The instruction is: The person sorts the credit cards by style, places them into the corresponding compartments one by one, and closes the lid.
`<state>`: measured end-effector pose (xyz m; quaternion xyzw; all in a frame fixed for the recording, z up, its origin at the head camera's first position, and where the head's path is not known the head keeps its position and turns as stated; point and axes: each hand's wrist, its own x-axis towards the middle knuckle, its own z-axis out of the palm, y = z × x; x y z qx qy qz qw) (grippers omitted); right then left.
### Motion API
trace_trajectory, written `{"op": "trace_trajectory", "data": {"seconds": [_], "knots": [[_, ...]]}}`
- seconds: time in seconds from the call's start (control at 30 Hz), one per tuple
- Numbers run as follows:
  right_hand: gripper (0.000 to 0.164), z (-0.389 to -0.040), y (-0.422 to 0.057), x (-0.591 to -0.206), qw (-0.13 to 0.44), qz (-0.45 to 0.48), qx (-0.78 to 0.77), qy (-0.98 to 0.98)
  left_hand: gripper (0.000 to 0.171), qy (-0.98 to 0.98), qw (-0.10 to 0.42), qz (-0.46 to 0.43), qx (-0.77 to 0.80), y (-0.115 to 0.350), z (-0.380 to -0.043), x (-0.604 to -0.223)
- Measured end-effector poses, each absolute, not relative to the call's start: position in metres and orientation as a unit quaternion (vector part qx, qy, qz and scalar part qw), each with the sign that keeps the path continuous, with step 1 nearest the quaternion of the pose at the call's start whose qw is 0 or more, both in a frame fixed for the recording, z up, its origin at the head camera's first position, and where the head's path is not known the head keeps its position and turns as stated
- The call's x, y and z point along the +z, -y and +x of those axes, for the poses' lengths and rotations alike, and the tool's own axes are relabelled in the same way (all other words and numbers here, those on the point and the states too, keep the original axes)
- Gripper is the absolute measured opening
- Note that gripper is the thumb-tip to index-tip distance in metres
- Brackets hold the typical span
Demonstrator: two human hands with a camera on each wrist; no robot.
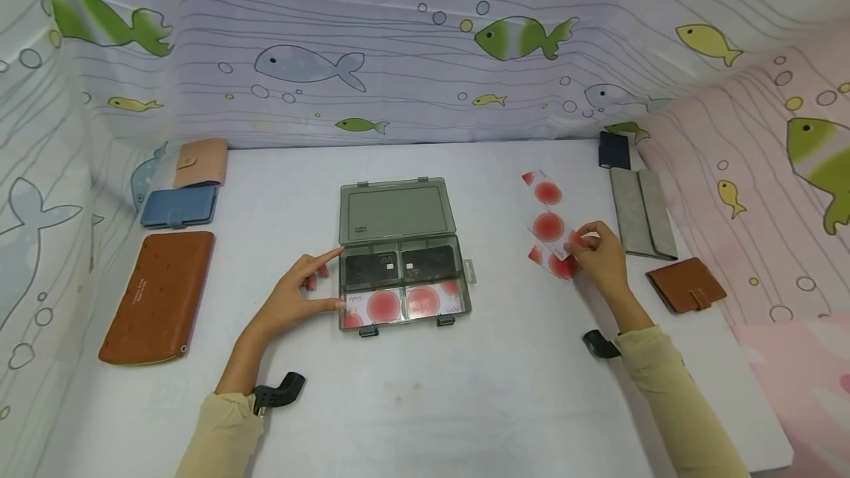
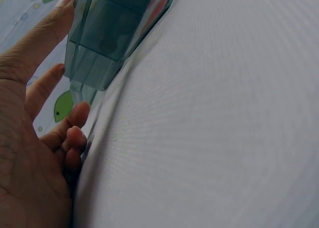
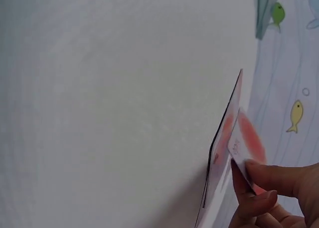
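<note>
A clear grey plastic box [image 1: 406, 324] lies with its lid [image 1: 396, 211] folded back on the white table. Black cards [image 1: 370, 270] marked VIP fill its two rear compartments, and white cards with red circles [image 1: 383, 306] fill the two front ones. My left hand [image 1: 292, 297] touches the box's left side, thumb and index finger extended. Over on the right, my right hand [image 1: 600, 260] pinches a red-and-white card [image 3: 249, 140] between thumb and fingers. The held card is raised and tilted above several similar cards [image 1: 548, 227] spread on the table.
At the left lie a brown wallet [image 1: 156, 297], a blue wallet [image 1: 178, 206] and a beige wallet [image 1: 201, 162]. Along the right are a dark blue case [image 1: 614, 150], a grey folding case [image 1: 643, 212] and a small brown wallet [image 1: 687, 285]. Fish-patterned cloth [image 1: 412, 94] surrounds the table.
</note>
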<state>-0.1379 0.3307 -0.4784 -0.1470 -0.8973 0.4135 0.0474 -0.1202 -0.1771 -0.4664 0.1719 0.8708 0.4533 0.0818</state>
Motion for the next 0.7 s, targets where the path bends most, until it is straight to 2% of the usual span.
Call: {"op": "trace_trajectory", "data": {"seconds": [0.27,0.7], "knots": [[0.032,-0.130,-0.314,-0.462,0.056,-0.121,0.493,0.860,0.083,-0.869,0.078,0.177,0.455,0.177,-0.120,-0.467],[0.028,-0.116,-0.222,-0.431,-0.051,-0.037,0.567,0.821,0.084,-0.870,0.084,0.171,0.454,0.178,-0.121,-0.466]]}}
